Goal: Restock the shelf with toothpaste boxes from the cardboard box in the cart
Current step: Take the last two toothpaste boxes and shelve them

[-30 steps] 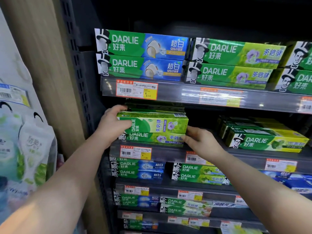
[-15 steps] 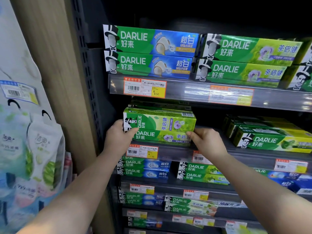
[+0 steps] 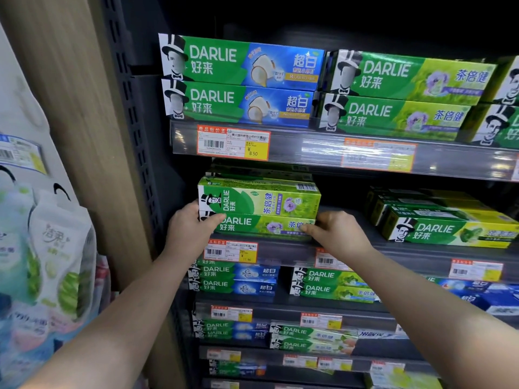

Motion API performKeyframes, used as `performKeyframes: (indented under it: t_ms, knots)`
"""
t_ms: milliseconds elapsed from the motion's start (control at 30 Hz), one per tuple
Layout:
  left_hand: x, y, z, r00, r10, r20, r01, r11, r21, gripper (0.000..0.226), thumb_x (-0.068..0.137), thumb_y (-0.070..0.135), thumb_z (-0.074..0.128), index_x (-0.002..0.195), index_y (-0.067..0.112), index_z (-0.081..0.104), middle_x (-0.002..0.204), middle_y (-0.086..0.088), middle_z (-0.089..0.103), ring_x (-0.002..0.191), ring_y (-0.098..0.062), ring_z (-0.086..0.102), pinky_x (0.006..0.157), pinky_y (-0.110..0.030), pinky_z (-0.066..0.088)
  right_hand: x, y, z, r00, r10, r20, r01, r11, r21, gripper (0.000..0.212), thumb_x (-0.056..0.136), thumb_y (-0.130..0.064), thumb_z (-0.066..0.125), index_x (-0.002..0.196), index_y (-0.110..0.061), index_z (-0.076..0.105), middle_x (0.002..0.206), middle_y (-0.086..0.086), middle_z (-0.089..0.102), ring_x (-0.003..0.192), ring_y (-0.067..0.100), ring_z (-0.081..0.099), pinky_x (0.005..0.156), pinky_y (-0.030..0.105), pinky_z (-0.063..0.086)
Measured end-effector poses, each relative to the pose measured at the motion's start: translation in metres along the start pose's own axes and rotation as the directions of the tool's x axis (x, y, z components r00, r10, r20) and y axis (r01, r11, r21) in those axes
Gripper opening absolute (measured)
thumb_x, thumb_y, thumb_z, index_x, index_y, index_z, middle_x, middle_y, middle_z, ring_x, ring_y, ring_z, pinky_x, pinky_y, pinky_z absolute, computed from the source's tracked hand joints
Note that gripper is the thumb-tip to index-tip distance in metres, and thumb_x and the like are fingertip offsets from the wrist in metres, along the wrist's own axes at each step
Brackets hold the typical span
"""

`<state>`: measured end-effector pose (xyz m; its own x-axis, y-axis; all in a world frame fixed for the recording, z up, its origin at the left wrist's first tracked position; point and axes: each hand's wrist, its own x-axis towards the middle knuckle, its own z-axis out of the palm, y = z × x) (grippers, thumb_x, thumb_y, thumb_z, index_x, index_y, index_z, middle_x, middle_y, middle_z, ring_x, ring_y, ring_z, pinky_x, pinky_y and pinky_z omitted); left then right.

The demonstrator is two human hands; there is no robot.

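A stack of green Darlie toothpaste boxes (image 3: 259, 202) sits at the left end of the second shelf (image 3: 393, 255). The lowest box (image 3: 261, 226) faces front; the one above it is turned with its print sideways. My left hand (image 3: 191, 227) grips the left end of the lowest box, thumb across its front. My right hand (image 3: 334, 233) holds the same box's right end with its fingertips. The cardboard box and the cart are out of view.
Blue-green boxes (image 3: 241, 82) and green boxes (image 3: 404, 94) fill the top shelf. A yellow-green stack (image 3: 449, 220) lies to the right on the second shelf, with a gap between. Lower shelves hold more boxes. A wooden post (image 3: 73, 136) and hanging pouches (image 3: 53, 254) are at left.
Both hands have dropped from the upper box to the ends of the lowest box. The stack sits further back on the shelf, and my view has shifted left.
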<state>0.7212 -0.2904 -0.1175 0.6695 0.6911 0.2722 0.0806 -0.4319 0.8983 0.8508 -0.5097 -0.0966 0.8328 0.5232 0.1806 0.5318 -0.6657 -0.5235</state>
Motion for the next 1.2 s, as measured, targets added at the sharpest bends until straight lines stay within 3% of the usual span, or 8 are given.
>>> performKeyframes:
  t_ms: [200, 367, 667, 900, 1000, 1067, 1133, 1200]
  knots:
    - [0.0, 0.001, 0.002, 1.0, -0.007, -0.018, 0.007, 1.0, -0.01, 0.014, 0.08, 0.015, 0.067, 0.094, 0.012, 0.07, 0.089, -0.005, 0.071, 0.088, -0.024, 0.067, 0.084, -0.046, 0.054, 0.002, 0.0, 0.0, 1.0, 0.011, -0.021, -0.011, 1.0, 0.019, 0.039, 0.081, -0.037, 0.065, 0.049, -0.027, 0.043, 0.049, -0.003, 0.045, 0.052, 0.014, 0.045, 0.047, 0.027, 0.032]
    - [0.0, 0.002, 0.003, 1.0, -0.001, -0.014, 0.002, 1.0, 0.011, 0.02, 0.081, 0.016, 0.067, 0.099, 0.01, 0.069, 0.09, -0.001, 0.069, 0.091, -0.023, 0.066, 0.085, -0.039, 0.053, 0.004, 0.0, 0.0, 1.0, 0.019, -0.011, -0.018, 0.999, 0.031, 0.024, 0.081, -0.037, 0.064, 0.067, -0.018, 0.061, 0.054, 0.0, 0.05, 0.064, 0.023, 0.052, 0.052, 0.029, 0.034]
    - [0.0, 0.002, 0.004, 1.0, -0.017, 0.013, 0.016, 0.999, 0.042, 0.022, 0.084, 0.019, 0.063, 0.105, 0.012, 0.065, 0.098, -0.004, 0.07, 0.093, -0.023, 0.064, 0.086, -0.038, 0.051, 0.003, 0.001, 0.001, 0.999, 0.022, -0.03, -0.023, 1.0, -0.012, 0.035, 0.081, -0.043, 0.062, 0.073, -0.009, 0.064, 0.061, 0.009, 0.057, 0.066, 0.027, 0.057, 0.055, 0.03, 0.037]
    - [0.001, 0.002, 0.004, 0.999, -0.039, 0.023, 0.037, 0.997, 0.067, 0.027, 0.084, 0.02, 0.063, 0.11, 0.011, 0.062, 0.101, -0.006, 0.07, 0.094, -0.025, 0.064, 0.085, -0.038, 0.051, 0.001, -0.004, -0.001, 0.999, 0.039, -0.015, -0.04, 0.997, -0.068, 0.036, 0.082, -0.044, 0.06, 0.074, -0.009, 0.061, 0.057, 0.003, 0.051, 0.065, 0.025, 0.052, 0.05, 0.03, 0.033]
    - [0.001, 0.0, 0.004, 0.998, -0.054, 0.025, 0.052, 0.993, 0.102, 0.058, 0.08, 0.029, 0.066, 0.131, 0.014, 0.044, 0.115, -0.007, 0.066, 0.106, -0.028, 0.061, 0.092, -0.043, 0.05, -0.001, -0.004, -0.001, 0.999, 0.054, 0.009, -0.053, 0.998, -0.041, 0.035, 0.082, -0.047, 0.06, 0.089, -0.013, 0.064, 0.071, 0.005, 0.06, 0.074, 0.025, 0.058, 0.058, 0.029, 0.041]
    - [-0.001, 0.001, 0.004, 0.997, -0.076, 0.009, 0.074, 0.992, 0.107, 0.083, 0.078, 0.032, 0.068, 0.145, 0.016, 0.022, 0.131, -0.01, 0.056, 0.118, -0.03, 0.054, 0.1, -0.047, 0.045, -0.003, -0.004, -0.001, 0.999, 0.038, 0.011, -0.038, 0.999, -0.019, 0.041, 0.081, -0.048, 0.059, 0.11, -0.019, 0.062, 0.096, 0.006, 0.068, 0.092, 0.025, 0.062, 0.071, 0.031, 0.048]
    - [-0.005, 0.006, 0.004, 0.997, -0.071, -0.015, 0.072, 0.992, 0.104, 0.09, 0.078, 0.03, 0.07, 0.147, 0.015, 0.013, 0.138, -0.011, 0.049, 0.124, -0.031, 0.049, 0.104, -0.045, 0.041, -0.009, -0.002, -0.003, 1.0, 0.022, -0.004, -0.022, 1.0, -0.016, 0.056, 0.081, -0.049, 0.059, 0.128, -0.02, 0.05, 0.121, 0.007, 0.062, 0.11, 0.026, 0.057, 0.086, 0.034, 0.049]
    - [-0.014, 0.014, 0.003, 0.999, -0.025, -0.038, 0.028, 0.994, 0.102, 0.083, 0.078, 0.026, 0.07, 0.145, 0.015, 0.022, 0.136, -0.009, 0.05, 0.124, -0.03, 0.048, 0.104, -0.041, 0.04, -0.019, 0.0, -0.008, 0.999, 0.017, -0.028, -0.019, 0.999, -0.046, 0.068, 0.081, -0.047, 0.059, 0.138, -0.017, 0.037, 0.136, 0.012, 0.05, 0.123, 0.029, 0.048, 0.096, 0.035, 0.043]
